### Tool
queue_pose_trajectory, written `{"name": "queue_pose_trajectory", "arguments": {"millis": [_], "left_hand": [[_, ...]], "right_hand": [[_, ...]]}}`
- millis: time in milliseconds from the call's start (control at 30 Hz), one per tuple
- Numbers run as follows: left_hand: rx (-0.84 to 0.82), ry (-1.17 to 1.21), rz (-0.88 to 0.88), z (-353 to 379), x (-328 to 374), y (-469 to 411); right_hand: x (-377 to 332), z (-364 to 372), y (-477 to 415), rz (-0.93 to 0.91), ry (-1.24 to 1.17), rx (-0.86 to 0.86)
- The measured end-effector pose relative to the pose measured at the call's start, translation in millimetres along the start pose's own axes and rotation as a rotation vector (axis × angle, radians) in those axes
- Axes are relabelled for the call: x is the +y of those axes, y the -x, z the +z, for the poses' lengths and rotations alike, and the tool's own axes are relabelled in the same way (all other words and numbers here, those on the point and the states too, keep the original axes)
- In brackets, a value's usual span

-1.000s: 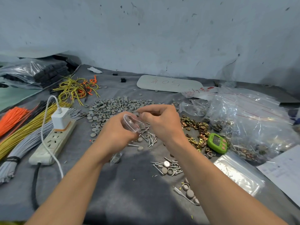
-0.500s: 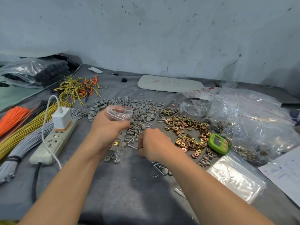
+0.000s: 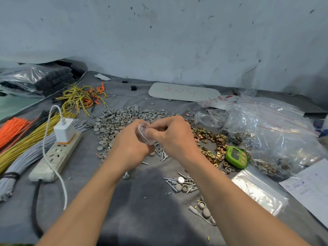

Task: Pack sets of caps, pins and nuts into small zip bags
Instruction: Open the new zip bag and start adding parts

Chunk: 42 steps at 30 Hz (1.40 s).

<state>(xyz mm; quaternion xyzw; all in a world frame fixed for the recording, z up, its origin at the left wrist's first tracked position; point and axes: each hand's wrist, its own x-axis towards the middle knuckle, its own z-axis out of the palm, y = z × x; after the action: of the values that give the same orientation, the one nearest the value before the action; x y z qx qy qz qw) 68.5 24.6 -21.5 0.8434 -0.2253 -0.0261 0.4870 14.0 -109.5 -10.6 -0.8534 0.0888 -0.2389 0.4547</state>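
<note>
Over the bench [image 3: 142, 219], the left hand [image 3: 131, 148] grips a small zip bag [image 3: 144, 134] while the right hand [image 3: 174, 137] pinches its mouth, above grey caps [image 3: 117, 119].

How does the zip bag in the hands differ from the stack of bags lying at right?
The held zip bag is up off the grey cloth, gripped by the left hand, the right hand pinching its mouth; the bag stack lies on the cloth, untouched. The held zip bag bulges open; the bag stack is pressed flat. Both are clear plastic.
</note>
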Motion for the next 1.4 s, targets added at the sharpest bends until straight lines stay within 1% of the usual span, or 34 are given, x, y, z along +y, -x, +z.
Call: {"name": "queue_pose_trajectory", "arguments": {"millis": [67,133,200,233,267,300,400,467,533,667,733,767,833,867,933,1000,1033,1100,1200,1267,1333,1400], "left_hand": [[-0.004,0.009,-0.002,1,0,1],[0.009,0.027,-0.006,-1,-2,0],[0.028,0.06,-0.012,-4,-4,-1],[0.043,0.083,-0.021,-5,-6,-1],[0.058,0.114,-0.033,-7,-7,-2],[0.069,0.154,-0.05,-8,-8,-3],[0.102,0.291,-0.105,-12,-10,-6],[0.122,0.343,-0.119,-14,-11,-8],[0.13,0.367,-0.115,-14,-13,-9],[0.121,0.373,-0.113,-15,-16,-10],[0.122,0.367,-0.117,-15,-16,-10],[0.125,0.357,-0.119,-15,-17,-10],[0.119,0.328,-0.115,-14,-17,-10],[0.107,0.313,-0.11,-14,-17,-9],[0.083,0.27,-0.107,-11,-16,-8],[0.068,0.227,-0.104,-8,-13,-7],[0.057,0.211,-0.101,-7,-11,-6],[0.023,0.195,-0.09,-6,-7,-6],[0.001,0.181,-0.066,-4,-5,-5],[-0.002,0.181,-0.059,-4,-5,-4],[0.007,0.179,-0.048,-5,-5,-4],[0.035,0.185,-0.045,-7,-7,-5]], "right_hand": [[2,3,-1,0.021,0.036,-0.013],[3,1,-3,0.051,-0.041,0.016],[6,-3,-6,0.102,-0.137,0.121],[8,-4,-8,0.136,-0.149,0.174],[12,-4,-9,0.168,-0.116,0.192],[15,-2,-10,0.202,-0.049,0.162],[27,13,-7,0.273,0.286,-0.089],[32,26,-2,0.253,0.501,-0.189],[35,34,1,0.212,0.573,-0.196],[41,39,1,0.19,0.618,-0.179],[42,40,0,0.214,0.599,-0.169],[43,38,-2,0.242,0.553,-0.162],[42,30,-7,0.291,0.355,-0.106],[38,24,-10,0.282,0.238,-0.049],[24,11,-13,0.197,0.041,0.094],[7,2,-12,0.083,-0.099,0.186],[-1,0,-10,0.039,-0.125,0.19],[-9,1,-8,-0.007,-0.074,0.144],[-9,9,-4,-0.009,0.027,0.053],[-9,11,-4,-0.008,0.049,0.03],[-9,10,-6,-0.011,0.026,0.066],[-6,4,-9,-0.003,-0.009,0.154]]}}
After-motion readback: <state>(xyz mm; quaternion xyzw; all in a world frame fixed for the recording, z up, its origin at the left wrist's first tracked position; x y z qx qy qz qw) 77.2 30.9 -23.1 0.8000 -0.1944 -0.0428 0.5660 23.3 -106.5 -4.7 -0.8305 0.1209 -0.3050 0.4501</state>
